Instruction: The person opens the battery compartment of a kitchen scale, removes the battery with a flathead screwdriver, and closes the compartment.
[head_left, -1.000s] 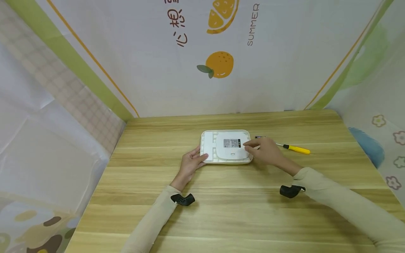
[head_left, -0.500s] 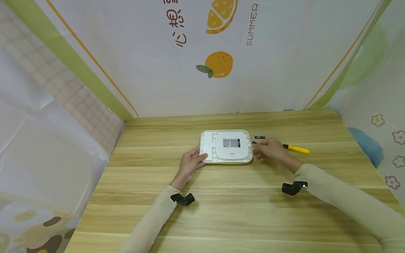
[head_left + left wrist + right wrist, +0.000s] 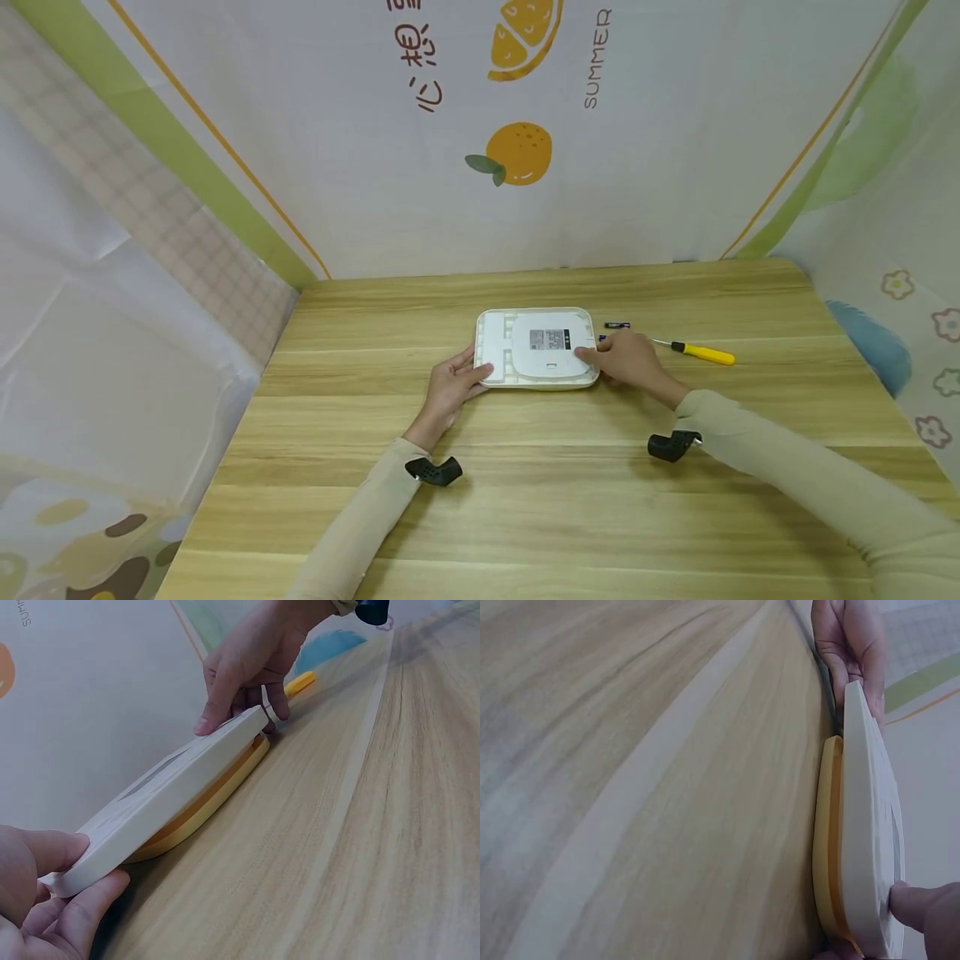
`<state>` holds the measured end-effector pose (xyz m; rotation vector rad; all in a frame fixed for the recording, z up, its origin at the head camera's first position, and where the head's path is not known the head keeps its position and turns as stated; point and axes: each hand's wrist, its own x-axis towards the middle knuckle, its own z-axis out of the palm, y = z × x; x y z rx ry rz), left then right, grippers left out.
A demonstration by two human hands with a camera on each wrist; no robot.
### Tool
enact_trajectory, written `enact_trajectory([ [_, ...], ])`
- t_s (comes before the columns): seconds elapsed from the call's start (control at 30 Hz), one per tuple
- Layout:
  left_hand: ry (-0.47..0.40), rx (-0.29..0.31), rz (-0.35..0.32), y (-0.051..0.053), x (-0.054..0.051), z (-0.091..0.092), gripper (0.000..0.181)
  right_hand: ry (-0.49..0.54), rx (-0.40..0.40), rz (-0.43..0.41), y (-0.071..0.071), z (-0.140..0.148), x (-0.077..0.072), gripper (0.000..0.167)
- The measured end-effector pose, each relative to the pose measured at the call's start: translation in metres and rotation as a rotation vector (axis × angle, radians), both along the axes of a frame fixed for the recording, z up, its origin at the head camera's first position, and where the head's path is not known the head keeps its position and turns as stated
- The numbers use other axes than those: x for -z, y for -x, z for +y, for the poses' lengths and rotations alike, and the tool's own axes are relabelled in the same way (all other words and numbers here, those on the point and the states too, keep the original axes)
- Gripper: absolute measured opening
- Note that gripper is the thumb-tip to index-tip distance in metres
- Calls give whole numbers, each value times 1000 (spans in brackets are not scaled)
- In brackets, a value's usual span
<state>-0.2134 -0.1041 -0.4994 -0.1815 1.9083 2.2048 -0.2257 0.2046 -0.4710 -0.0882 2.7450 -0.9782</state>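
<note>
An upturned white kitchen scale (image 3: pixel 536 367) shows its ribbed underside, with a printed label on a raised rounded panel. Below the white body a yellow plate (image 3: pixel 202 814) faces the table. The left hand (image 3: pixel 452 385) grips the scale's left end, thumb on top and fingers beneath, as the left wrist view shows. At the opposite end the right hand (image 3: pixel 628 360) holds the edge, its thumb pressed on the raised panel and other fingers lower down. Some of those right fingers are hidden behind the scale.
A small dark battery (image 3: pixel 617 325) lies just beyond the right hand, and a second battery (image 3: pixel 602 337) is partly covered by it. To the right lies a screwdriver (image 3: pixel 705 353) with a yellow handle. Printed cloth (image 3: pixel 420 225) hangs behind the wooden table (image 3: pixel 525 500).
The right hand has gone from the panel's right side to the scale's right edge, and its thumb now lies on the panel. The left hand and the scale stay put.
</note>
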Motion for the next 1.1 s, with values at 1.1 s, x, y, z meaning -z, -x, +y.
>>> enact_trajectory([
  [1.1,9,-38,92,2,-16,-2,60,431,95,-290,-4,3,-28,48],
])
